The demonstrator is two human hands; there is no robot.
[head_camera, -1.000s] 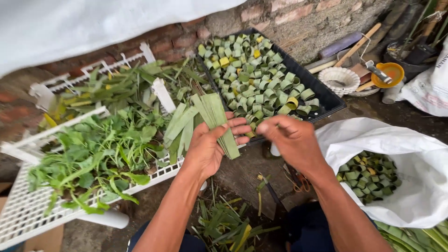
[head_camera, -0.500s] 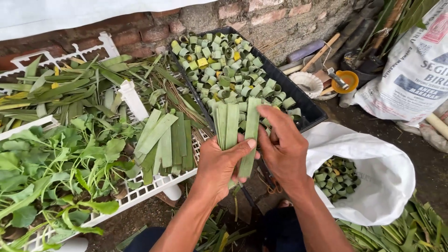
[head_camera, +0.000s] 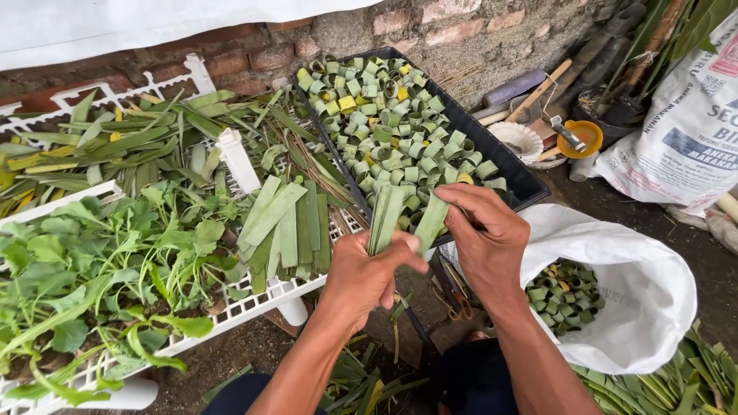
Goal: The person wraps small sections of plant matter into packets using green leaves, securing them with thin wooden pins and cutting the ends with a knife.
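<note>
My left hand (head_camera: pixel 367 270) grips a small bundle of cut green leaf strips (head_camera: pixel 386 217), held upright in front of me. My right hand (head_camera: pixel 486 238) pinches one single leaf strip (head_camera: pixel 431 221) beside that bundle, thumb and fingers closed on it. Just behind both hands lies a black tray (head_camera: pixel 503 156) packed with several rolled green leaf rings (head_camera: pixel 384 127). A loose pile of cut strips (head_camera: pixel 286 227) rests on the white plastic rack (head_camera: pixel 254 301) to the left of my left hand.
Leafy greens (head_camera: pixel 100 261) and long leaves (head_camera: pixel 115 146) cover the rack at left. A white sack (head_camera: pixel 638 300) with more leaf rings (head_camera: pixel 565 296) sits open at right. A printed sack (head_camera: pixel 684 131), an orange bowl (head_camera: pixel 582 138) and tools stand by the brick wall (head_camera: pixel 254 46).
Both hands have drawn back from the tray toward me. The right hand has separated one strip from the bundle that the left hand keeps holding.
</note>
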